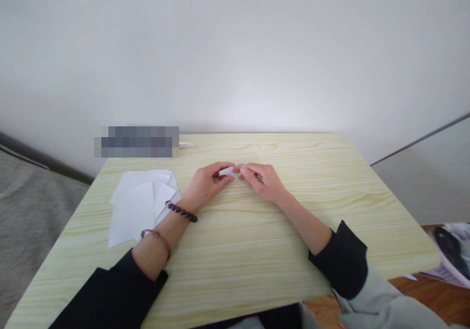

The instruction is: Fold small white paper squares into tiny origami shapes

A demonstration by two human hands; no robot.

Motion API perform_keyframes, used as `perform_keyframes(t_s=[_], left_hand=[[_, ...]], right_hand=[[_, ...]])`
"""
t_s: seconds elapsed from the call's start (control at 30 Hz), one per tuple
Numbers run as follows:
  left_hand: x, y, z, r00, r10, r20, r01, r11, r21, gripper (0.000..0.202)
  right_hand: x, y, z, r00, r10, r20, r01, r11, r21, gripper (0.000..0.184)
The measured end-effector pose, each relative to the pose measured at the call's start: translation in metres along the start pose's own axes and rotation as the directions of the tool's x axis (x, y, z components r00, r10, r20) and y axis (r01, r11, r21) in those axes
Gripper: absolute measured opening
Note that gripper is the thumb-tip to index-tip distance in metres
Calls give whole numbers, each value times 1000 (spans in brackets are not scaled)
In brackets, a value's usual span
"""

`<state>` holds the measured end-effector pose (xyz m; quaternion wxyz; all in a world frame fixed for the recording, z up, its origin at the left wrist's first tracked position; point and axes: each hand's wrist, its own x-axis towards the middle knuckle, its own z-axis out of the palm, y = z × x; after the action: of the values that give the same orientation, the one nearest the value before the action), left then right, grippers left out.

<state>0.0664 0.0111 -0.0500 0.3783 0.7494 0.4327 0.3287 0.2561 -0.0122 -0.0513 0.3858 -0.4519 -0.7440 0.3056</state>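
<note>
- Table (235,270) has a pale, yellowish top with wavy wood lines, and it stands by a plain white wall (235,55).
- Loose white sheets (132,206) lie in a messy pile on the left side, partly behind the left arm.
- A blurry grey patch (137,142) hides something at the far left corner.
- Brown floor (436,302) and a purple basket (436,273) show low on the right.
- A small white paper (226,172) is up between the two hands, near the middle of the table.
- The left hand (209,182) pinches its left end between thumb and fingers.
- The right hand (263,179) has curled fingers, pinching its right end.
</note>
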Motion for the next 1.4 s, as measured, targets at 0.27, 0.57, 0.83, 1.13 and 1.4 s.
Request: perform_keyframes(t_s=[0.27, 0.57, 0.83, 1.13, 1.4], left_hand=[[-1, -1, 0, 995, -89, -45, 85, 992, -90, 39], [0, -2, 1, 993, -105, -56, 94, 980, -177, 39], [1, -3, 1, 992, -105, -70, 91, 981, -171, 39], [1, 2, 0, 988, -121, -91, 108, 984, -142, 39], [0, 5, 0, 990, -118, -78, 106, 985, -139, 38]], right_hand=[[2, 9, 2, 988, -12, -153, 12, 1000, -3, 24], [3, 14, 1, 990, -8, -138, 3, 999, -33, 23], [3, 16, 1, 992, -17, -122, 11, 998, -56, 24], [2, 14, 0, 992, -5, -126, 0, 999, -35, 22], [2, 14, 1, 992, 19, -128, -21, 1000, -11, 20]])
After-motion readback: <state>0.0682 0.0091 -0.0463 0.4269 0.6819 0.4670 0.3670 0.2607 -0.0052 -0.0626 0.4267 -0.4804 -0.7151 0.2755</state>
